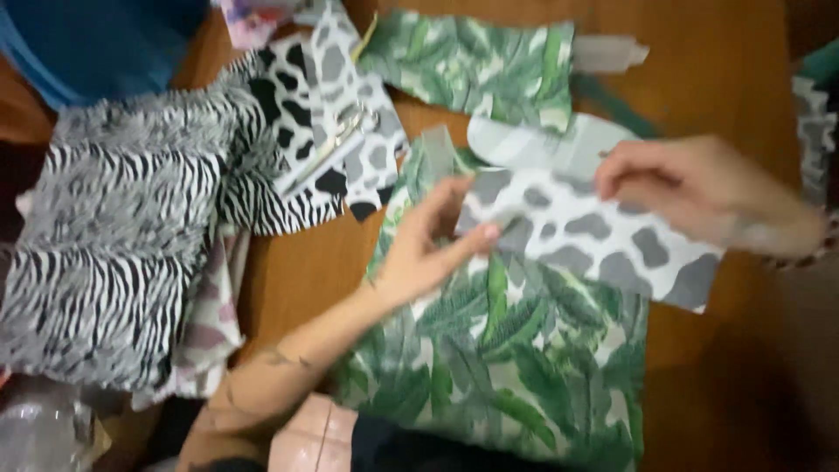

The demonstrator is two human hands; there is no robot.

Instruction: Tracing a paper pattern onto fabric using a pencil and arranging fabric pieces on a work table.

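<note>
Holding: left hand (426, 249) and right hand (690, 188) pinch grey-spotted piece (594, 236), blurred.
Under: leaf-print cloth (516, 350).
Left: zebra fur (122, 227), possibly scissors (328, 149).

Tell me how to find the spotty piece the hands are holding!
Start at the wooden table and find the big green leafy cloth in the middle. Just above it, the left hand and right hand hold a pale piece with grey blotches. Its neighbours are leafy green, zebra-striped or black-spotted.
</note>
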